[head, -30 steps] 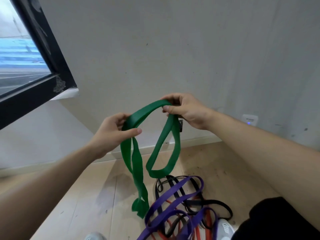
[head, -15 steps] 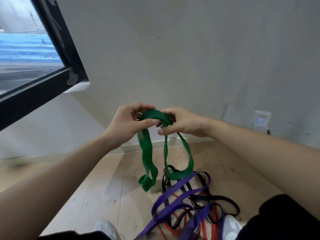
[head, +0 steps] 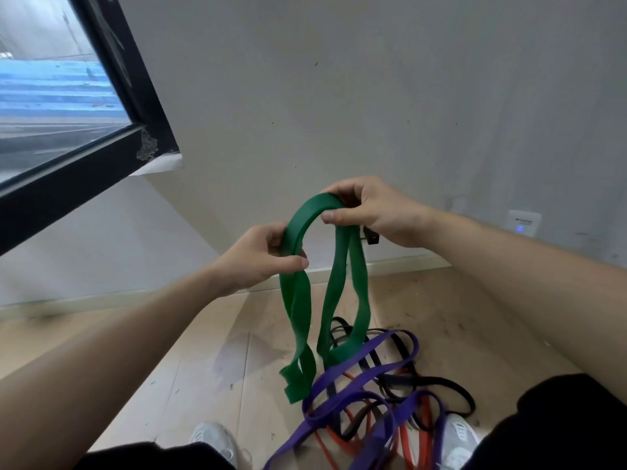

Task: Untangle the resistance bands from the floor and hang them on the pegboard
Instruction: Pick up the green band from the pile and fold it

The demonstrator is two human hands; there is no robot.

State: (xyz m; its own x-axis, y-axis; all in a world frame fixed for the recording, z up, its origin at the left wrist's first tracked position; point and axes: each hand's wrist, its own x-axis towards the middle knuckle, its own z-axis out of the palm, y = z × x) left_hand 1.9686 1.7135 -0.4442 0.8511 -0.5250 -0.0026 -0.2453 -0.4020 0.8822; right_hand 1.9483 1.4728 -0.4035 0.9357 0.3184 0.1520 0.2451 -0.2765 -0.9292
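A wide green resistance band (head: 300, 307) hangs doubled over in front of me, arching between both hands, its two loops dangling down to just above the floor. My left hand (head: 258, 256) grips the left side of the arch between thumb and fingers. My right hand (head: 369, 212) pinches the top right of the arch. Below lies a tangle on the wooden floor: a purple band (head: 353, 391), a thin black band (head: 437, 385) and a red band (head: 403, 439), all interlaced. No pegboard is in view.
A grey wall (head: 373, 96) stands straight ahead, with a white socket (head: 522, 222) low at the right. A black-framed window (head: 84, 164) sits at the upper left. My white shoes (head: 213, 439) flank the tangle, near my dark-clad knees.
My hands were together half a second ago and have moved apart again, and the right hand has risen. The green band's arch has opened and its loops hang longer.
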